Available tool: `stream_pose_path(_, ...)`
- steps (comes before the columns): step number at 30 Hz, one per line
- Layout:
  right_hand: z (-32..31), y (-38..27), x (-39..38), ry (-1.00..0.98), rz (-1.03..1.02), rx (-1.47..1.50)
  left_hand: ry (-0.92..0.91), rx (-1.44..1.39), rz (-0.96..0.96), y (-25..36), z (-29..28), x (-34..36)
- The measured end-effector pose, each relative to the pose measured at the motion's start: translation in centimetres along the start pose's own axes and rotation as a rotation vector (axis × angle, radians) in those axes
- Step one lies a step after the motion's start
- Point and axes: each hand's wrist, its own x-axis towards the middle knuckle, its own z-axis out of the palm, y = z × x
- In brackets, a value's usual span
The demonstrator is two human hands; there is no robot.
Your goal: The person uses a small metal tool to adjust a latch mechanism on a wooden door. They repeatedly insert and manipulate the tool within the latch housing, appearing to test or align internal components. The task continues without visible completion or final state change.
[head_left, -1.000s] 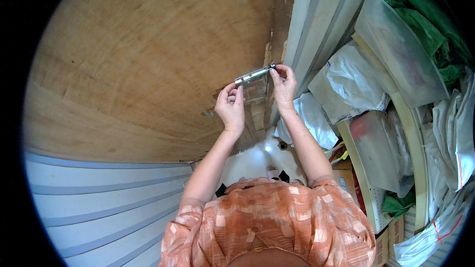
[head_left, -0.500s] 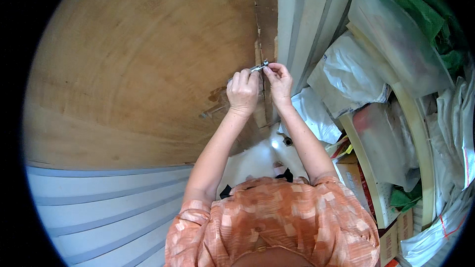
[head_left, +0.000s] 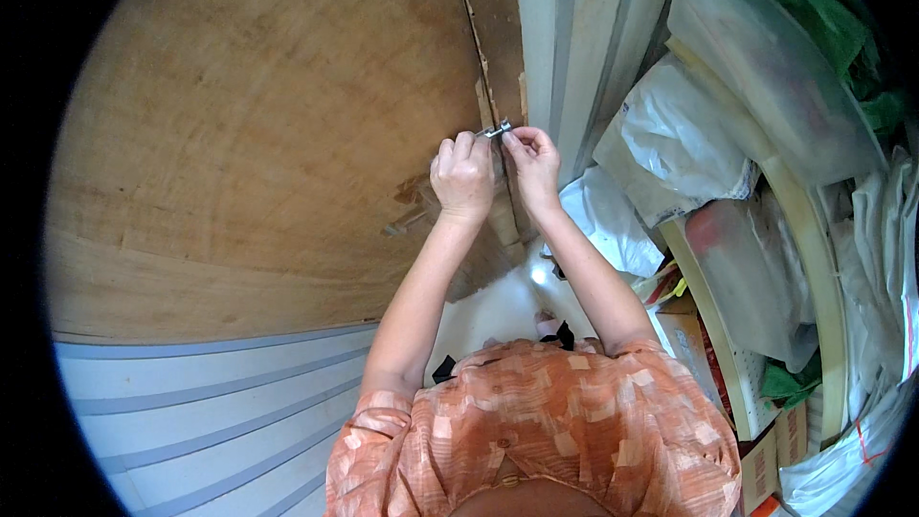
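A small silver metal sliding bolt (head_left: 499, 129) lies against the seam between the plywood panel (head_left: 268, 115) and a dark, flaking wooden strip (head_left: 500, 19). My left hand (head_left: 462, 175) is closed over the bolt's left part, knuckles up, hiding most of it. My right hand (head_left: 533, 168) pinches near the bolt's right end, by its small knob, with thumb and forefinger. Pale, scuffed patches mark the plywood just below and left of my hands.
A pale ribbed wall (head_left: 589, 0) rises right of the strip; another ribbed surface (head_left: 220, 402) is lower left. A shelf (head_left: 804, 278) on the right holds plastic bags (head_left: 675, 134), sheeting and green fabric (head_left: 809, 10). Below are the pale floor (head_left: 479, 316) and my foot (head_left: 548, 324).
My left hand has turned over and risen from gripping the bolt's left end to covering it. Both hands and the bolt have shifted slightly left in view, to the seam.
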Motion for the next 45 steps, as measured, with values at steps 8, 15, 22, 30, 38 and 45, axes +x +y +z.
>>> stream_pose_path(8, -1.2, 1.9, -4.1, -0.163, 0.124, -0.191, -0.256, 0.058, 0.046, 0.2, -1.5, 1.6)
stream_pose_path(15, 2.1, 0.2, -7.1, -0.16, -0.152, -0.39, -0.585, 0.108, 0.215, -0.3, -2.9, 5.1)
stream_pose_path(22, 5.9, 0.1, -8.4, -0.051, -0.23, -0.595, -0.637, 0.098, 0.358, -0.8, -2.7, 6.2)
stream_pose_path(30, 7.3, 1.9, -7.7, 0.203, -0.335, -0.634, -0.705, 0.154, 0.456, 0.0, -2.8, 7.8)
stream_pose_path(38, 7.8, 1.5, -7.8, 0.164, -0.356, -0.829, -0.671, 0.154, 0.387, -1.1, -1.8, 7.4)
stream_pose_path(45, 7.6, 1.6, -8.1, 0.172, -0.41, -0.869, -0.651, 0.169, 0.362, -1.0, -1.6, 6.5)
